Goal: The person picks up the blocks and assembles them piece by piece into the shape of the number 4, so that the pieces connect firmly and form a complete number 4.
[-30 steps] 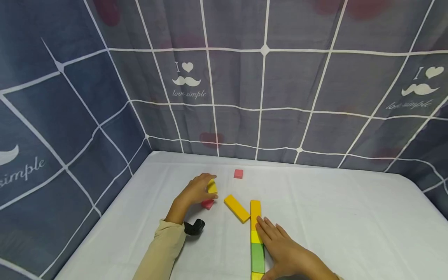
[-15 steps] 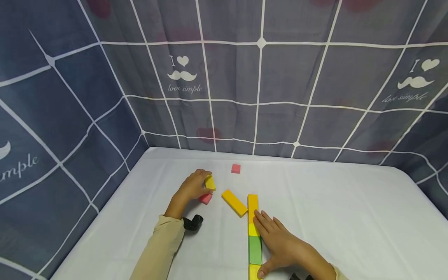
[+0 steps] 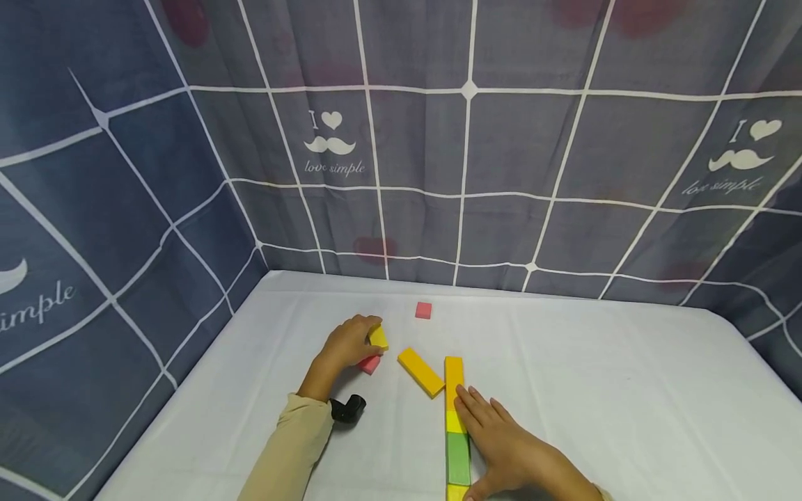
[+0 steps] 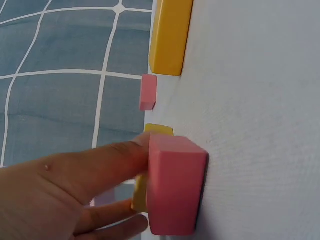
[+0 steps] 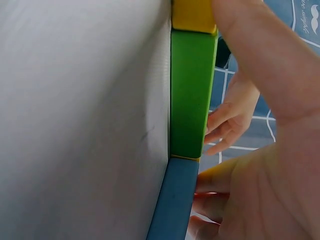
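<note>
On the left of the table, my left hand (image 3: pixel 343 348) pinches a yellow block (image 3: pixel 379 337) between thumb and fingers. Just on the near side of it is a red block (image 3: pixel 370 364), large in the left wrist view and partly covering the yellow one. My right hand (image 3: pixel 507 445) lies with fingers stretched along a straight row of blocks, touching its right side. Visible in this row are an orange-yellow block (image 3: pixel 454 379), a short yellow block (image 3: pixel 455 422), a green block (image 3: pixel 458 459) and another yellow block (image 3: pixel 455 492). A blue block (image 5: pixel 175 200) shows beside the fingers in the right wrist view.
A loose orange-yellow block (image 3: pixel 421 372) lies slanted, its corner at the row's left side. Farther back is a small red block (image 3: pixel 423 310). The white tablecloth (image 3: pixel 595 376) meets a grey checked curtain (image 3: pixel 426 153) behind and at the sides.
</note>
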`<state>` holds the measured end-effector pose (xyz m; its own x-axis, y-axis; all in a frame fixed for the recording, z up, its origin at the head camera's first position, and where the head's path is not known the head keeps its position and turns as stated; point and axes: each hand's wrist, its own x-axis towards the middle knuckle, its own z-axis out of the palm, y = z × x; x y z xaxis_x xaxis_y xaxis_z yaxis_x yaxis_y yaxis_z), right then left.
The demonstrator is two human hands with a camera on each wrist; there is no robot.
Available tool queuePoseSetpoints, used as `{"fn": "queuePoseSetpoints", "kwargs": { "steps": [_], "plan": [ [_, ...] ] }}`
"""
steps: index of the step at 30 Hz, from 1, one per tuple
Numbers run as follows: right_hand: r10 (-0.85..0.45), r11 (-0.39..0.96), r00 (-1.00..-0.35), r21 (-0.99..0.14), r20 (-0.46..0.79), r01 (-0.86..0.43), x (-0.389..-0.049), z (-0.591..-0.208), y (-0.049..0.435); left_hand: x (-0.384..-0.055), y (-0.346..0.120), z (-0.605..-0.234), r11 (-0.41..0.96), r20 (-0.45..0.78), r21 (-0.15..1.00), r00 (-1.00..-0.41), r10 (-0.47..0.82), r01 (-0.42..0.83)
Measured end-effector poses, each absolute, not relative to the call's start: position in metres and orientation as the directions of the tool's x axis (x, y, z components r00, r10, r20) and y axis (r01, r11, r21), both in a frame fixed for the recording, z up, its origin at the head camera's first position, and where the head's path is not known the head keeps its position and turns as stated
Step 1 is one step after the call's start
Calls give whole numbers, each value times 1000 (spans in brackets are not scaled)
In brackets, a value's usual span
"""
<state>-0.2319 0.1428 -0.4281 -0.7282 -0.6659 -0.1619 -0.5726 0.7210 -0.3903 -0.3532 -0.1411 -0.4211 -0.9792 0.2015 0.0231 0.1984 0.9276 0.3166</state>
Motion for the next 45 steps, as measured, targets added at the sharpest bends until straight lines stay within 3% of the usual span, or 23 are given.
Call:
{"fn": "queuePoseSetpoints", "kwargs": {
  "steps": [8, 15, 20, 26, 38, 45],
  "plan": [
    [-657, 734, -732, -375, -181, -566, -233, -424, 146, -350, -134, -409, 929, 111, 272, -967, 230, 252],
    [-667, 725, -722, -384, -184, -572, -232, -427, 145, -325, -130, -404, 844, 127, 404, -935, 330, 353],
    [-648, 747, -731, -368, -214, -554, -232, -428, 144, -299, -121, -410, 769, 106, 393, -856, 506, 504],
    [-655, 742, -726, -363, -210, -564, -233, -427, 145, -278, -105, -412, 716, 63, 355, -780, 623, 601],
    [-651, 742, -730, -381, -210, -552, -234, -426, 144, -270, -98, -416, 649, -42, 391, -692, 721, 653],
    [-652, 741, -727, -383, -214, -551, -235, -426, 144, -271, -101, -423, 587, -27, 405, -633, 774, 701]
  ]
}}
